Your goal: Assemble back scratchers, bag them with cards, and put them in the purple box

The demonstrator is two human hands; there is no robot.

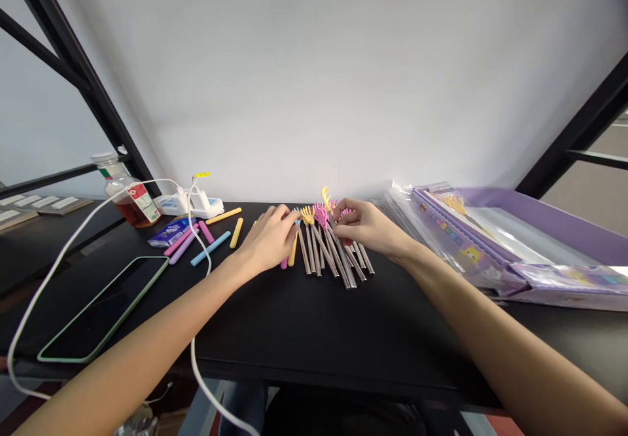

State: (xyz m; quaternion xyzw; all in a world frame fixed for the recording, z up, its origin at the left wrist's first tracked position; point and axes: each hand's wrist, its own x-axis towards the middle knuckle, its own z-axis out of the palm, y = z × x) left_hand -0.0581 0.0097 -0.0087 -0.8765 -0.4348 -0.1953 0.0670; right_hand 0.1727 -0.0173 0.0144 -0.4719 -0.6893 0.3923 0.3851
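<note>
A row of several grey metal rods (333, 256) with small coloured hand-shaped tips lies on the black table (304, 331) near the wall. My left hand (269, 238) rests at the left end of the row, fingers curled onto a rod tip and a yellow sleeve (293, 251). My right hand (366, 228) sits over the right part of the row, fingers pinched on one rod whose yellow hand tip (325, 195) sticks up. Loose yellow, pink, blue and purple sleeves (210, 248) lie to the left.
A phone (105, 315) lies at the front left with a white cable (59, 262) looping over it to a charger (199, 201). A bottle (130, 197) and a blue packet (169, 232) stand behind. Purple boxes in plastic bags (495, 239) fill the right side.
</note>
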